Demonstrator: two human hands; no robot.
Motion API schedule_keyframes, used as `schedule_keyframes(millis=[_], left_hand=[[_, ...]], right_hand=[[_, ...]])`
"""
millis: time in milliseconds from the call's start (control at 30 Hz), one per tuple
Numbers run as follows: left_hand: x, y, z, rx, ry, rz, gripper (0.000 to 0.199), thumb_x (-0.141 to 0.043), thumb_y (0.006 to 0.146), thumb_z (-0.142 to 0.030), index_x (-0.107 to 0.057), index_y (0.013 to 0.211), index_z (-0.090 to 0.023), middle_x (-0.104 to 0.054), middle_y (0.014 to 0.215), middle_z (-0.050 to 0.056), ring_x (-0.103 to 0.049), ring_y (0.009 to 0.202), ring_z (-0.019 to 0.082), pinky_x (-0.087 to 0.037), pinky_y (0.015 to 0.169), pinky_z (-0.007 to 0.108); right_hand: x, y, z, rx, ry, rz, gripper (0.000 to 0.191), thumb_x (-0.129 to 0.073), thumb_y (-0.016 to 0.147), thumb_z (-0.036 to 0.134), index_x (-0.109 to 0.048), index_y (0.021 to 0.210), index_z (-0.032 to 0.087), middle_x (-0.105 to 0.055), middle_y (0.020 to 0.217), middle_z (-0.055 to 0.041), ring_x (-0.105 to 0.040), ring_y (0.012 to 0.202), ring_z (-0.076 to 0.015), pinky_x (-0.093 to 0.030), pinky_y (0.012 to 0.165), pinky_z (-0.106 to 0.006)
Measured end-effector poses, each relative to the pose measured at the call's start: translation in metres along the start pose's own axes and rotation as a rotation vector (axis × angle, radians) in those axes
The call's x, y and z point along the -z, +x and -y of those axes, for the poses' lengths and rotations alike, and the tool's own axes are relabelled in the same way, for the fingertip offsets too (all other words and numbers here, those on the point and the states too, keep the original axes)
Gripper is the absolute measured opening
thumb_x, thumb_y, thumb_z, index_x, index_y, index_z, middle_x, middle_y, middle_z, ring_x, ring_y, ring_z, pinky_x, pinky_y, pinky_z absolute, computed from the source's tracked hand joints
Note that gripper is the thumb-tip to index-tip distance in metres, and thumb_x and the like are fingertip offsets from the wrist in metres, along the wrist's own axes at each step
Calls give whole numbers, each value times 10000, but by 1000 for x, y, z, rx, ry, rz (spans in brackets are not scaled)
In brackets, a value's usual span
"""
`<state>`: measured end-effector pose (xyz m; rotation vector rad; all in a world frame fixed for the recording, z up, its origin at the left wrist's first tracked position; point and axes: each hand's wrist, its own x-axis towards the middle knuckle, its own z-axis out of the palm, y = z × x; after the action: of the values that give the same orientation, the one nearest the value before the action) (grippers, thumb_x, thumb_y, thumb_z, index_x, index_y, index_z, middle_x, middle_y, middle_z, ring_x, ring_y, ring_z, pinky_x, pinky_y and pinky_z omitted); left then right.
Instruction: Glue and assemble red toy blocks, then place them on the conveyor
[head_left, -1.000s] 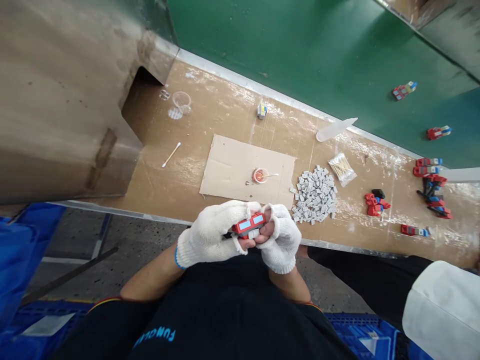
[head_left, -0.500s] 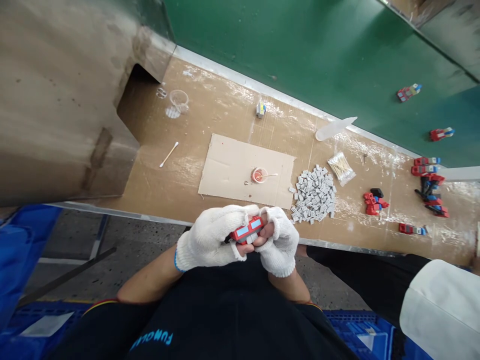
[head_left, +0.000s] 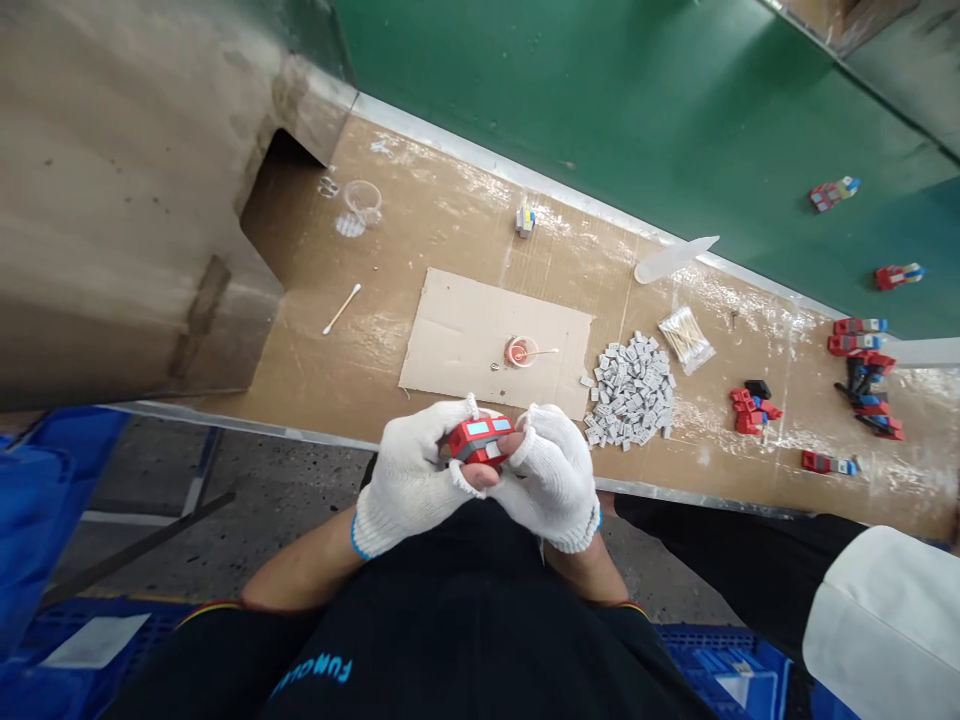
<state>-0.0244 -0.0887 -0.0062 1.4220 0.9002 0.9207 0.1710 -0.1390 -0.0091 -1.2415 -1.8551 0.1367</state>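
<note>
Item: red toy vehicle (head_left: 480, 441), pinched between closed fingers of left hand (head_left: 551, 475) and right hand (head_left: 412, 475), apparently to steady it. Beyond the fingertips: cup (head_left: 520, 352) on cardboard (head_left: 465, 325), presumably shielding the bench.

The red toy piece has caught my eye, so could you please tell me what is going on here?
The left hand and right hand, both in white gloves, hold the red toy piece between them by the table's near edge. Beyond, a small cup with a swab in it stands on a cardboard sheet, beside a heap of grey parts.
</note>
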Motion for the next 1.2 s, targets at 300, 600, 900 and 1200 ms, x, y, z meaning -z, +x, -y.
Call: schedule_keyframes(millis=[300, 600, 900, 1200], left_hand=[[7, 0, 10, -239, -4, 155, 265, -876, 1047, -398, -785, 1196, -199, -892, 1117, 103, -870, 860, 213, -715, 777, 290], [20, 13, 1, -345, -11, 307, 184, -797, 995, -117, -716, 1122, -224, -814, 1216, 133, -835, 1079, 269, -713, 896, 390], [14, 10, -21, -360, 298, 222, 244, -703, 967, -6, -666, 1029, -238, -729, 1075, 46, -755, 956, 191, -660, 834, 289], [20, 2, -6, -40, -165, 294, 582, -736, 1103, -744, -642, 1314, -211, -765, 1251, 126, -785, 1041, 290, -657, 905, 428]], right_hand=[[17, 22, 11, -23, 27, 110, 174, -810, 1021, 264, -666, 1118, 279, -747, 904, -19, -676, 776, -224, -560, 698, -382], [16, 23, 8, -22, 110, 182, 178, -759, 1106, 382, -614, 1073, 285, -732, 902, -12, -675, 775, -219, -566, 690, -390], [21, 32, 16, -2, -227, 267, 157, -663, 998, 145, -624, 1097, 261, -811, 1027, -74, -707, 834, -248, -553, 736, -392], [15, 30, 14, -57, 26, 141, 291, -869, 1008, 358, -592, 1078, 299, -758, 948, -18, -738, 858, -248, -581, 761, -399]])
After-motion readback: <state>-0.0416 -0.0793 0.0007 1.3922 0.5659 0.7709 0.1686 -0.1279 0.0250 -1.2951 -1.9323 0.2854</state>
